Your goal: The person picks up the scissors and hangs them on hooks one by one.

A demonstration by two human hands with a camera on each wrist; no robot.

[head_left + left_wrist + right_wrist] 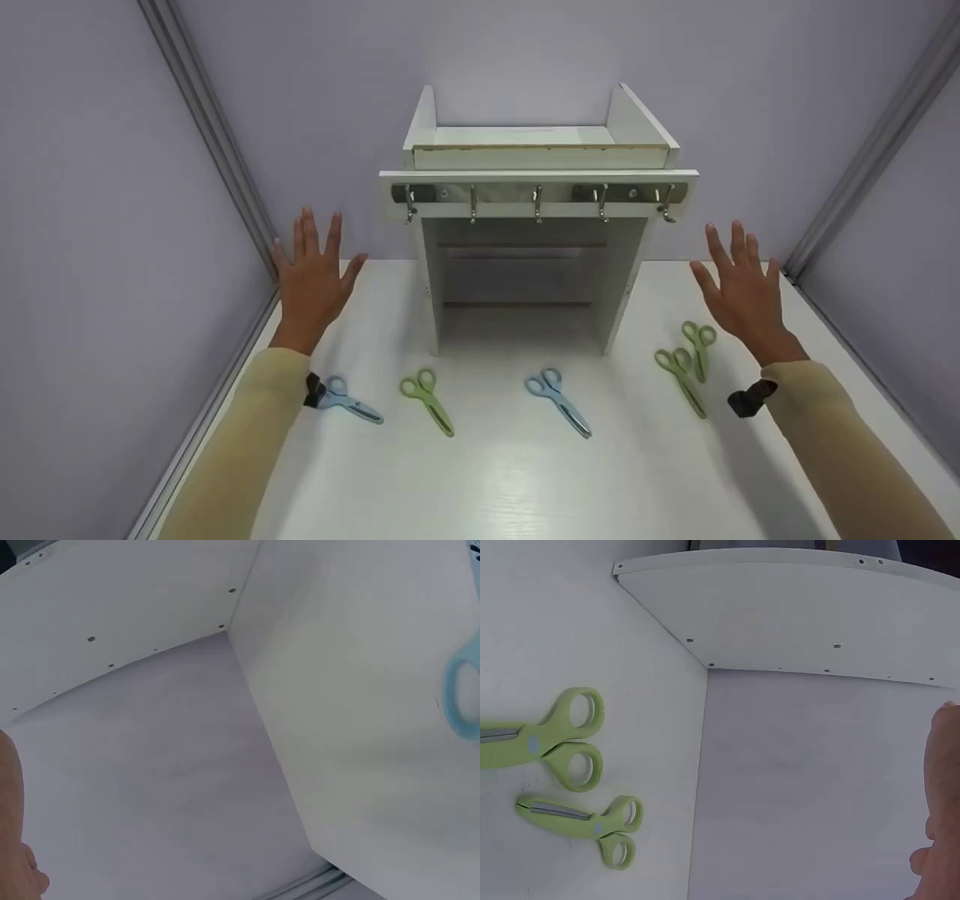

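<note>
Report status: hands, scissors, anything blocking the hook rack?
Left hand and right hand open, raised, holding nothing. Five scissors flat on table; nearest the right hand, the green pair. Hook rack bare, unobstructed.

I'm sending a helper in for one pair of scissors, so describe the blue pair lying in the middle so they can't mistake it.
Start at the white hook stand at the back of the white table. Just in front of its open base, slightly right of centre, lies the middle blue scissors, handles toward the stand. The other blue scissors lies far left by the left hand; the rest are green.
</note>
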